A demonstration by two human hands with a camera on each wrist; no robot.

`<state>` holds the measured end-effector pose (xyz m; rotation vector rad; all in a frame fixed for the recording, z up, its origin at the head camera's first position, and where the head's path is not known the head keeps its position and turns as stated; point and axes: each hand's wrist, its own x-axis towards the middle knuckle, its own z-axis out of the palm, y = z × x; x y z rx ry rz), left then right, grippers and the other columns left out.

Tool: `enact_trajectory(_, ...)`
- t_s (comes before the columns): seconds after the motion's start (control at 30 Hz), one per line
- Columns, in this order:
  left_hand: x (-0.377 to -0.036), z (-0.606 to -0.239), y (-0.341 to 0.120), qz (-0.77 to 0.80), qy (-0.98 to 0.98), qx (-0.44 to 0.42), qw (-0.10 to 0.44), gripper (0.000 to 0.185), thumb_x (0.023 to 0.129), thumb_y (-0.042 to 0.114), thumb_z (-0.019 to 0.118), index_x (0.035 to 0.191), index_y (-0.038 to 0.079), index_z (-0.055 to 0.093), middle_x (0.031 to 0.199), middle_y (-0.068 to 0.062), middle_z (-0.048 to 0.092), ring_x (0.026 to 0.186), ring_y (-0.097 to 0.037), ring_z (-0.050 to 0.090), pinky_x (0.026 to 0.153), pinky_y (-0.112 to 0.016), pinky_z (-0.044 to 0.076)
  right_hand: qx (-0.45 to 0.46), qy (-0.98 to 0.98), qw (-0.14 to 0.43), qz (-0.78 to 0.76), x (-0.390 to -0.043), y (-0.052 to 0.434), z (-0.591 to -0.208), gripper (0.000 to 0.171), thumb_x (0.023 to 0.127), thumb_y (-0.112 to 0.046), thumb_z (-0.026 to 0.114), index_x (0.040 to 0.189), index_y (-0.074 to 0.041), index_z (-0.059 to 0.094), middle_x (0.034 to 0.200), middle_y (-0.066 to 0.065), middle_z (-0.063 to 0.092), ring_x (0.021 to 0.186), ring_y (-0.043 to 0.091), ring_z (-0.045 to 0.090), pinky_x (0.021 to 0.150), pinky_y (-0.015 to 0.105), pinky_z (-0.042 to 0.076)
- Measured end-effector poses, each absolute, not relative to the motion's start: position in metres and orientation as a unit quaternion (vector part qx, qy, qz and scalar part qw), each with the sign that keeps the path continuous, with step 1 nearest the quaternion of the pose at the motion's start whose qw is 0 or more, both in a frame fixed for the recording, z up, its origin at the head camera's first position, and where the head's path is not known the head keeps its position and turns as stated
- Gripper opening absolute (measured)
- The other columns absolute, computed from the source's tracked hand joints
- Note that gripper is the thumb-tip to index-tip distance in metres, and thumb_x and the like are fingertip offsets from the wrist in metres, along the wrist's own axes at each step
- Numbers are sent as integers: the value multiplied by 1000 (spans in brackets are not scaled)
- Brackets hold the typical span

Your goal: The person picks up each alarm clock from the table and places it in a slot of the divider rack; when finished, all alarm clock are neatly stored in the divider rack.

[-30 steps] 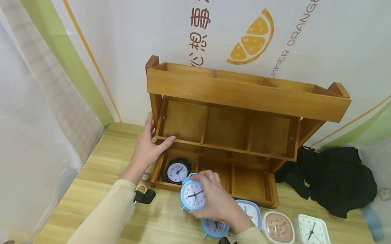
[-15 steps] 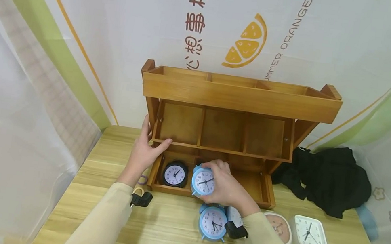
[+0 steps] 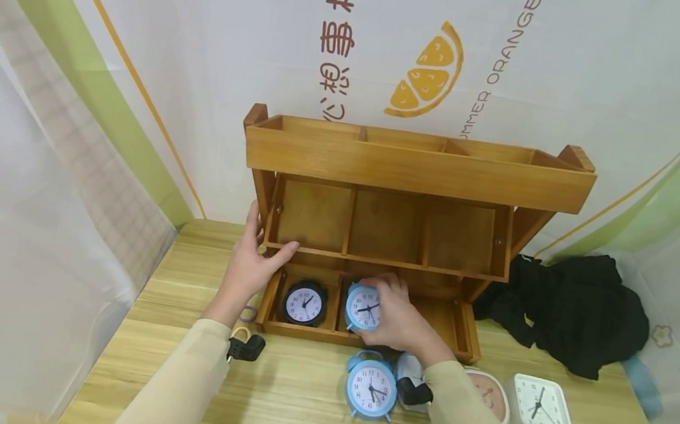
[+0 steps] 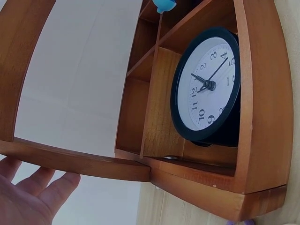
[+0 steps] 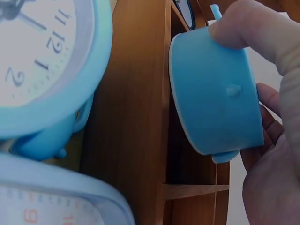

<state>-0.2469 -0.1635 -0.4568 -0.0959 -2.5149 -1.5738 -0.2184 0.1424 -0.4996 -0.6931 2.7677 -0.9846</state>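
A wooden three-tier shelf (image 3: 415, 168) stands at the back of the table. My left hand (image 3: 252, 261) rests against its left side with straight fingers (image 4: 33, 187), thumb on the middle shelf's front edge. A black round clock (image 3: 305, 302) (image 4: 206, 89) stands in the bottom tier's left compartment. My right hand (image 3: 394, 314) (image 5: 274, 150) grips a light blue round clock (image 3: 363, 307) (image 5: 215, 93) from above and behind, holding it in the bottom tier's middle compartment. Whether the clock touches the compartment floor is hidden.
On the table in front of the shelf stand a second blue twin-bell clock (image 3: 371, 388) (image 5: 42, 61), a pale square clock (image 5: 47, 197) partly hidden by my wrist, a pink clock (image 3: 491, 394) and a white square clock (image 3: 539, 405). Black cloth (image 3: 570, 307) lies to the right.
My right hand has carried the light blue clock from above the table's front, back and down into the bottom middle compartment. The left hand has stayed on the shelf.
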Motion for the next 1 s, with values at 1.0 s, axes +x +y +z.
enact_trajectory(1.0,-248,-458,-162,-555,-827,-37,81,108,95,43,77,168,40,-2,172,-15,19,150,-49,31,106,-60,50,-212,922,82,-314,-235,160,-531,90,71,-43,98,145,-8,61,145,16,49,130,35,47,107,53,48)
